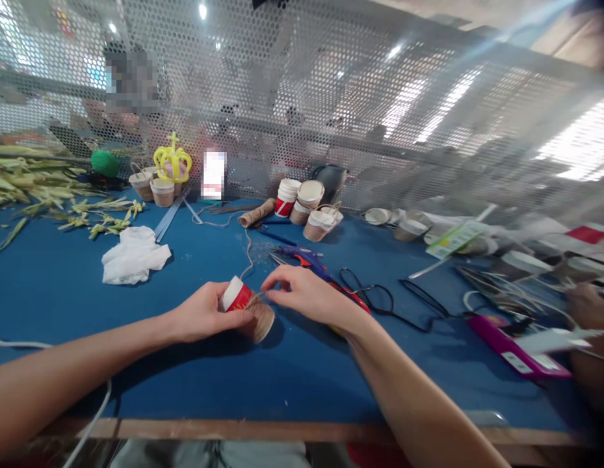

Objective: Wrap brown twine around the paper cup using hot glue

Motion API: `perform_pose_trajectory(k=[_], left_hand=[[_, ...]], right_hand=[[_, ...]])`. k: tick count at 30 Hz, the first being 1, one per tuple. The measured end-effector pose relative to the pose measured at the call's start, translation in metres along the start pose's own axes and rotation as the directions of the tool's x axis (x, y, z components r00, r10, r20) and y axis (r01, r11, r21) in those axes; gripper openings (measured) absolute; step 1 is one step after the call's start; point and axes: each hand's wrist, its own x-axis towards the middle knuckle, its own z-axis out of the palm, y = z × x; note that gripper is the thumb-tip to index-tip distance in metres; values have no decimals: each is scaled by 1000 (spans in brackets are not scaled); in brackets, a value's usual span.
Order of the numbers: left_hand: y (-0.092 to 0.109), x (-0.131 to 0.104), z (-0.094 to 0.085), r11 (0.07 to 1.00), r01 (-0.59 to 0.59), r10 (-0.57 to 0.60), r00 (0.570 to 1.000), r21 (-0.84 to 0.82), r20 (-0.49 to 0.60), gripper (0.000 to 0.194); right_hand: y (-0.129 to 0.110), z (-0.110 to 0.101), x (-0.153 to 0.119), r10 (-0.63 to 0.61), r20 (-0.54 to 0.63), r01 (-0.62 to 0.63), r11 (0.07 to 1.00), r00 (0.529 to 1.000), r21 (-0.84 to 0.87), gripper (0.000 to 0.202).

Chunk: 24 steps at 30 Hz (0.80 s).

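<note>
My left hand (214,314) grips a small paper cup (237,294), tilted on its side above the blue table. Brown twine is wound round the cup's lower part, while its upper part shows red and white. Close by on the right, my right hand (296,290) pinches the twine (257,299) where it meets the cup. From there the strand runs back across the table toward a brown twine roll (257,212). A blue glue gun (302,253) lies just beyond my right hand, partly hidden by it.
A crumpled white cloth (134,255) lies left. Wrapped cups (321,222) and a phone (214,174) stand along the perforated metal screen (262,117). Black cable (380,299) and a purple box (516,348) are right, near another person's hand (591,309). Pale husks (33,179) lie far left.
</note>
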Motion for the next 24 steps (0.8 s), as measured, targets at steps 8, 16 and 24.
perform_pose_trajectory(k=[8, 16, 24], left_hand=[[-1, -2, -3, 994, -30, 30, 1000, 102, -2, 31], [-6, 2, -5, 986, -47, 53, 998, 158, -34, 38], [0, 0, -2, 981, -42, 53, 997, 190, -52, 36]], right_hand=[[-27, 10, 17, -189, -180, 180, 981, 965, -68, 14], [-36, 22, 30, -336, -151, 348, 936, 930, 59, 20], [-42, 10, 38, -323, 17, 319, 941, 946, 117, 20]])
